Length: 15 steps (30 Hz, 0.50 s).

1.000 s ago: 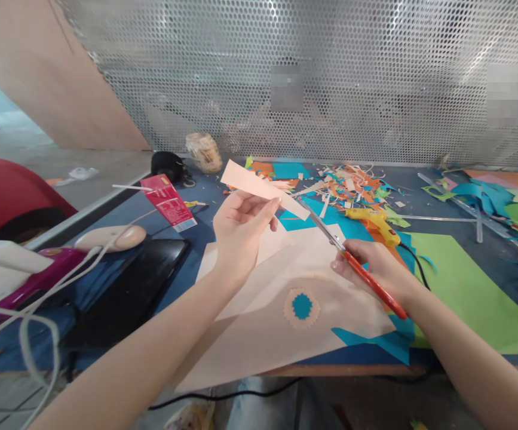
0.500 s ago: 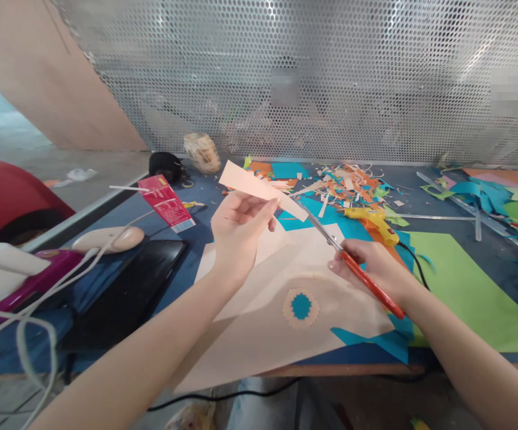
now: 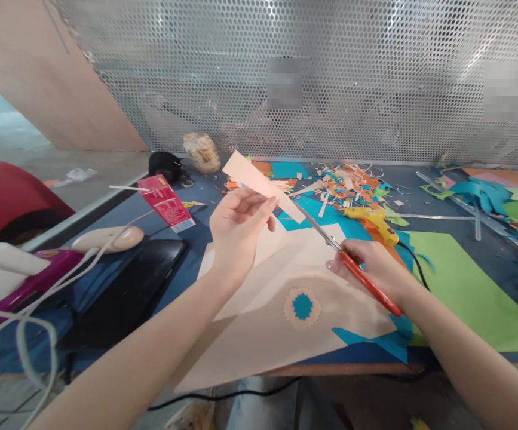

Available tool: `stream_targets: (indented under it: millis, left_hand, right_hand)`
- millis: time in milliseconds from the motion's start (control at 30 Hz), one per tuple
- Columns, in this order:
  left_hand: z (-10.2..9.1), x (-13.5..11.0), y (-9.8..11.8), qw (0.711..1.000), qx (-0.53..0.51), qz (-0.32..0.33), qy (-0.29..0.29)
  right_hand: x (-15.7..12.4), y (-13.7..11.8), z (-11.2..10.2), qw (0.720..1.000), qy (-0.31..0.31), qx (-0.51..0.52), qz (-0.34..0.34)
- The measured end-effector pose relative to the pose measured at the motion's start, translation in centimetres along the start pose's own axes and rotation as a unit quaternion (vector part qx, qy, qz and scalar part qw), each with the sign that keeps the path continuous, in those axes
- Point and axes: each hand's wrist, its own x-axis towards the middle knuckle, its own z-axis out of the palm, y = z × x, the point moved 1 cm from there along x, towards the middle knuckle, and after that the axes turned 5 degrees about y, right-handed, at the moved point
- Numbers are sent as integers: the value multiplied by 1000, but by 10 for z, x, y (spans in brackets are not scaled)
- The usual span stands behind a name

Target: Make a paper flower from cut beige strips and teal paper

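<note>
Left hand (image 3: pixel 236 230) pinching paper strip (image 3: pixel 263 186), scissors (image 3: pixel 343 258) at edge

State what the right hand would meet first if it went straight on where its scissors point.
Probably the pale paper strip in the left hand; the scissors seem almost to touch it, though depth is unclear.

Glue gun (image 3: pixel 372 222) right of paper strip (image 3: pixel 263 185), scraps (image 3: pixel 343 182) behind, mouse (image 3: pixel 109 239) left
</note>
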Motion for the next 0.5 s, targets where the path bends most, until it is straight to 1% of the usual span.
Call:
stream_targets:
  millis: [100,500]
  left_hand:
    - [0,0,0,1000,-6,-2,7]
    - [1,-1,0,1000,-3,5,-5]
  right_hand:
    - [0,0,0,1000,0,-4,1]
    - [-1,-2,-1,1000,1,-6,3]
